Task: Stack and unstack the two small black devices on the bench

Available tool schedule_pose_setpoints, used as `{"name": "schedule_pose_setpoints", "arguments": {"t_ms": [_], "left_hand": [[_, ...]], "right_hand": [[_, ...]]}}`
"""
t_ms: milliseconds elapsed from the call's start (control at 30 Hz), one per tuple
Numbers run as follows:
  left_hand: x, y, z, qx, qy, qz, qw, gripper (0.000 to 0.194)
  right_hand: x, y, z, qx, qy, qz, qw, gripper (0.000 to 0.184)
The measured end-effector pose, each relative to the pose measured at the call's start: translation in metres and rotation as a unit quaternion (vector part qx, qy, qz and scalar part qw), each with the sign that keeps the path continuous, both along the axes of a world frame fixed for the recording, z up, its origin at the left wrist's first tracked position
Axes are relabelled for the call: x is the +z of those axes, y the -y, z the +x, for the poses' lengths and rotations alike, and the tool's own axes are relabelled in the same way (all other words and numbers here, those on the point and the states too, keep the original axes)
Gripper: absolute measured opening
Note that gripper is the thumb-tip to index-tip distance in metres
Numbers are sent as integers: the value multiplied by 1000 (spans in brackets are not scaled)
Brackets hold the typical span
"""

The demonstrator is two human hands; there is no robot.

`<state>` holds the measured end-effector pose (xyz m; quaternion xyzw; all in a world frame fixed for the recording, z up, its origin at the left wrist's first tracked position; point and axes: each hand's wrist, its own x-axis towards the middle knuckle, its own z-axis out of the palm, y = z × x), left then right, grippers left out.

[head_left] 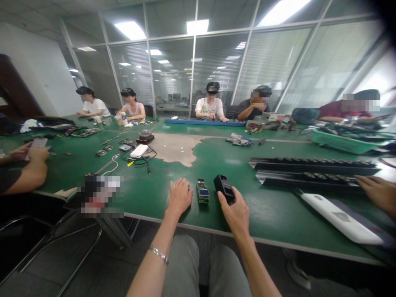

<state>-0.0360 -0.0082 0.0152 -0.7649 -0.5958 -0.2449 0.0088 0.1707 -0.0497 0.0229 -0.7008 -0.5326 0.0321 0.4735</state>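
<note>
A small green circuit board (203,193) with a little blue-lit screen lies on the green table between my hands. To its left, my left hand (180,195) rests palm down on the tabletop, its fingers stretched forward and slightly bent, with nothing visible in them. On the other side of the board, my right hand (235,207) grips a black rectangular plastic case (224,189) between thumb and fingers. The case is tilted and has cut-outs in its upper face. The underside of my left palm is hidden.
Black metal rails (309,177) and a white elongated device (342,216) lie to the right, near another person's hand (377,192). A white box (139,151) with cables sits left. A green basket (349,142) stands at the far right. Several people sit around the table.
</note>
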Motion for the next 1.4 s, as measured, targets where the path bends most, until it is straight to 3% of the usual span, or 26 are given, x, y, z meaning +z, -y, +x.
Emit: {"name": "schedule_pose_setpoints", "arguments": {"t_ms": [167, 300, 933, 1200, 1400], "left_hand": [[1, 0, 2, 17, -19, -8, 1000, 34], [4, 2, 2, 14, -31, -15, 999, 32], [10, 4, -3, 7, -29, -28, 999, 31], [10, 5, -3, 9, -28, -26, 999, 30], [10, 5, -3, 11, -32, -21, 999, 30]], "right_hand": [[23, -2, -23, 43, -12, 27, 999, 70], [26, -9, -43, 64, 18, 18, 998, 67], [-2, -1, -73, 46, 137, -48, 988, 66], [-18, -5, -67, 118, 129, 44, 984, 78], [-22, -6, -68, 140, 116, 9, 983, 65]]}}
